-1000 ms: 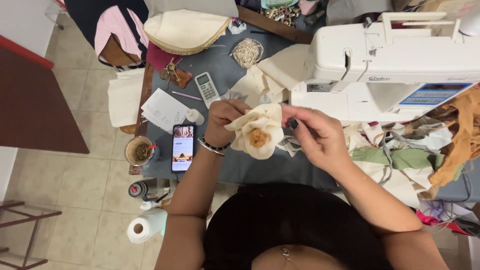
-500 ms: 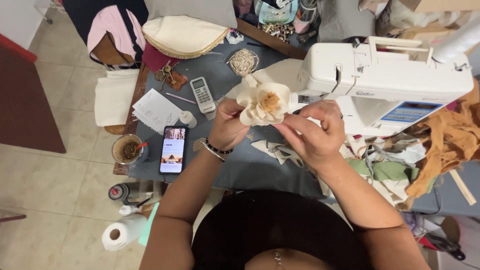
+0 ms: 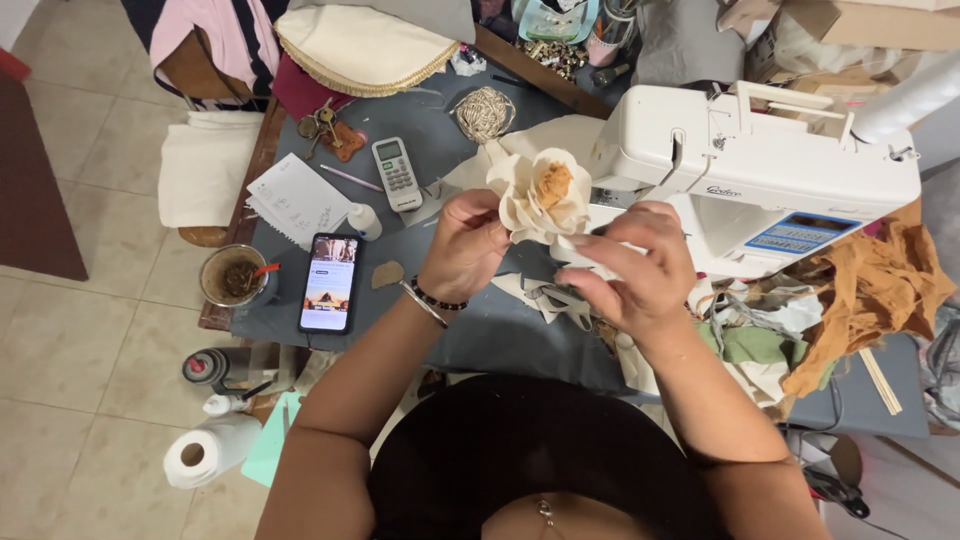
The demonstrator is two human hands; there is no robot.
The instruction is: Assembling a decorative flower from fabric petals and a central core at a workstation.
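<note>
Since half a second ago the cream fabric flower (image 3: 540, 192) has stayed raised in front of the white sewing machine (image 3: 760, 170), and what I read as change is mostly in the hands: the left hand (image 3: 462, 245) now sits lower against the flower's underside, and the right hand (image 3: 640, 268) has drawn in closer under the petals, knuckles toward me. From my seat, the left hand is closed around the base of the flower, pinching it from below with the petals fanning out above its fingers and the orange-tan centre facing up. The right hand is curled with fingers bent at the flower's near right edge, touching the lower petals or a strip of cream cloth there; I cannot tell exactly what it pinches. I judge the work is at a holding-and-adjusting stage, with the flower kept off the grey tabletop (image 3: 500, 330) rather than laid down. Left of the hands lie a smartphone (image 3: 330, 283) with its screen lit, a white remote control (image 3: 397, 173), and a sheet of paper (image 3: 298, 198). A cup (image 3: 233, 275) stands at the table's left edge, and a ball of twine (image 3: 485, 113) sits farther back.
</note>
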